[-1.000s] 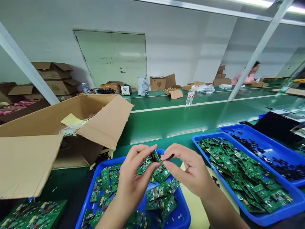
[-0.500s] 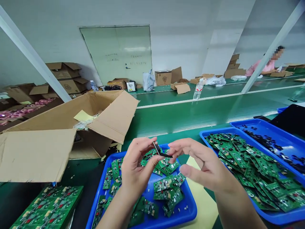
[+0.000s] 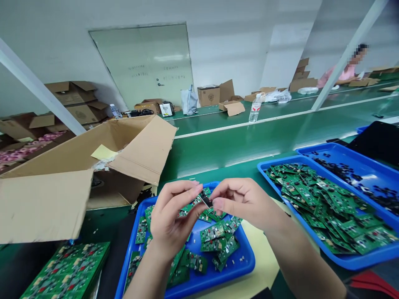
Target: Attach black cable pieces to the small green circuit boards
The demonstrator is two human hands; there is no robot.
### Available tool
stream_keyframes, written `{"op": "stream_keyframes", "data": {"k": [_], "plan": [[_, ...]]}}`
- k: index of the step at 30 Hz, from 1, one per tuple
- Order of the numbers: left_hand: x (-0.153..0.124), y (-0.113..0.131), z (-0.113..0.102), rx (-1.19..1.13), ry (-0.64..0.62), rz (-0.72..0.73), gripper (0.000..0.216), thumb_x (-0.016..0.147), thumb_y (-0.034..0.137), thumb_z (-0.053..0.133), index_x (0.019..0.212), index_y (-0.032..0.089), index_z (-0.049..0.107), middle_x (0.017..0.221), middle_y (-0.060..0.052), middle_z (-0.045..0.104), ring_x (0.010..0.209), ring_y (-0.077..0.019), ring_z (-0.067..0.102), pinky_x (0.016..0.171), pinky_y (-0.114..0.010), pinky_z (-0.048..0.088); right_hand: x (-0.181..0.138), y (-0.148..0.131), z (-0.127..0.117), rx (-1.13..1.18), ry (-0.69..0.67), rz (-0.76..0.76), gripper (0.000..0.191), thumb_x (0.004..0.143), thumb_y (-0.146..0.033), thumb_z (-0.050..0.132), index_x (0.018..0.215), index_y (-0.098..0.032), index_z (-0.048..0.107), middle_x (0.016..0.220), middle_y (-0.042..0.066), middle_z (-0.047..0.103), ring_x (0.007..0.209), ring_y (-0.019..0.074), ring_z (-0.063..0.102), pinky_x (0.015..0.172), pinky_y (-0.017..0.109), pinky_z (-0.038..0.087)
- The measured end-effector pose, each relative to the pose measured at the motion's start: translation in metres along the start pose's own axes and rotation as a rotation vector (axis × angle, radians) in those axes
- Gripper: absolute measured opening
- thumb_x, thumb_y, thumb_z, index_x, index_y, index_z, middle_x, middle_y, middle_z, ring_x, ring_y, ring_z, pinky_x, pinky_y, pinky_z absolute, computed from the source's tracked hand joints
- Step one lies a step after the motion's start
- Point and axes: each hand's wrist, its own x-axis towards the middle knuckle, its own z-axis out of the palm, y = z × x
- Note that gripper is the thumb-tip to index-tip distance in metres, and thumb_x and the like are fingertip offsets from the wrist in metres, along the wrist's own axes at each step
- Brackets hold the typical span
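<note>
My left fingers (image 3: 187, 197) pinch a small board (image 3: 203, 200), and my right fingers (image 3: 219, 203) grip the black piece (image 3: 208, 202) against it. I hold it above a blue tray (image 3: 251, 259) of loose boards (image 3: 213, 232); a fuller tray (image 3: 324, 248) sits rightward, a carton (image 3: 146, 153) leftward.

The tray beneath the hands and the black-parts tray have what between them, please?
The head view shows yellow paper, then a blue tray heaped with green boards.

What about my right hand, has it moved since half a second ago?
Yes: judged against the near tray, your right hand has shifted left, closer to your left hand.
</note>
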Motion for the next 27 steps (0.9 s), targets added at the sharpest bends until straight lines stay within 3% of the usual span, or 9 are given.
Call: {"op": "stream_keyframes", "data": {"k": [12, 21, 27], "plan": [[-0.003, 0.001, 0.001, -0.148, -0.044, -0.099, 0.052, 0.074, 0.006, 0.071, 0.121, 0.025, 0.058, 0.102, -0.005, 0.062, 0.090, -0.0176, 0.063, 0.074, -0.032, 0.056, -0.004, -0.005, 0.004, -0.204, 0.080, -0.194, 0.008, 0.080, -0.022, 0.062, 0.073, -0.017, 0.062, 0.067, -0.001, 0.062, 0.062, 0.0102, 0.056, 0.057, 0.022, 0.047], [-0.001, 0.008, 0.007, -0.252, -0.074, -0.139, 0.047, 0.075, 0.013, 0.072, 0.119, 0.024, 0.060, 0.101, -0.006, 0.065, 0.089, -0.0161, 0.061, 0.074, -0.030, 0.056, -0.007, -0.003, 0.009, -0.527, 0.265, -0.647, 0.008, 0.083, -0.012, 0.058, 0.078, -0.017, 0.060, 0.071, -0.001, 0.061, 0.064, 0.0093, 0.056, 0.060, 0.021, 0.045], [0.002, 0.011, 0.007, -0.417, -0.122, -0.248, 0.045, 0.079, 0.014, 0.068, 0.121, 0.029, 0.061, 0.103, -0.008, 0.064, 0.092, -0.0169, 0.060, 0.071, -0.028, 0.056, -0.004, -0.003, 0.009, -0.694, 0.346, -0.810, 0.008, 0.087, -0.011, 0.056, 0.082, -0.016, 0.060, 0.073, 0.003, 0.063, 0.067, 0.0120, 0.058, 0.062, 0.024, 0.046]]}}
